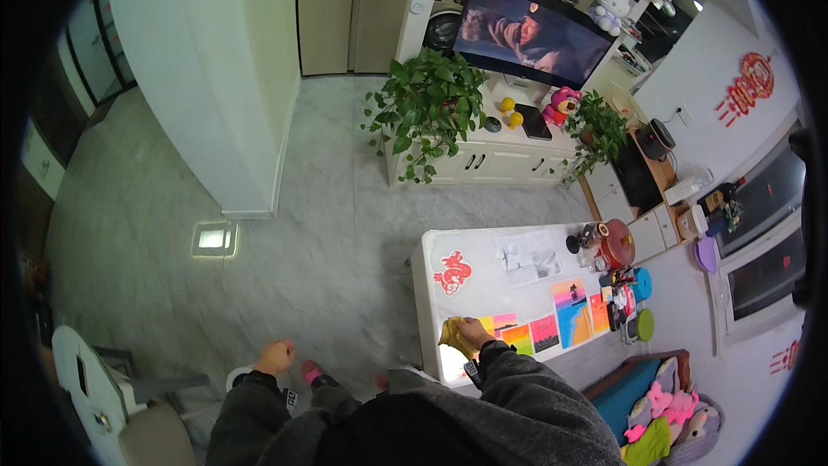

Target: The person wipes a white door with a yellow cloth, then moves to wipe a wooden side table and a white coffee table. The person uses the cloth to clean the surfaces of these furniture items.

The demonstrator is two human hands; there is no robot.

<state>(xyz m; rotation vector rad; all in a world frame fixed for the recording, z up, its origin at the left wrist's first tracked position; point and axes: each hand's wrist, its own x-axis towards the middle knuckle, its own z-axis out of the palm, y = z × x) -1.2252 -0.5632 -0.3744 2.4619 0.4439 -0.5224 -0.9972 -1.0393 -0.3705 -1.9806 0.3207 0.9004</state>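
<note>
In my right hand (pixel 475 332) is a yellow cloth (pixel 455 338), held bunched over the near left corner of the white table (pixel 432 246). Beneath and beside that hand lie several colourful pictures, among them a pink one (pixel 544 334) and a beach scene (pixel 572 314). A red dragon paper cutout (pixel 454 272) lies on the table's left end. Farther back are sheets with grey drawings (pixel 529 259). My left hand (pixel 276 357) hangs over the grey floor, fingers curled in with nothing visible in them, away from the table.
Jars and a red pot (pixel 618 243) crowd the table's far right end. A low white cabinet (pixel 440 165) with a trailing plant (pixel 435 100) and a television (pixel 532 29) stands beyond. A chair (pixel 155 433) is at lower left, a wall corner (pixel 249 194) ahead left, a sofa (pixel 614 395) at lower right.
</note>
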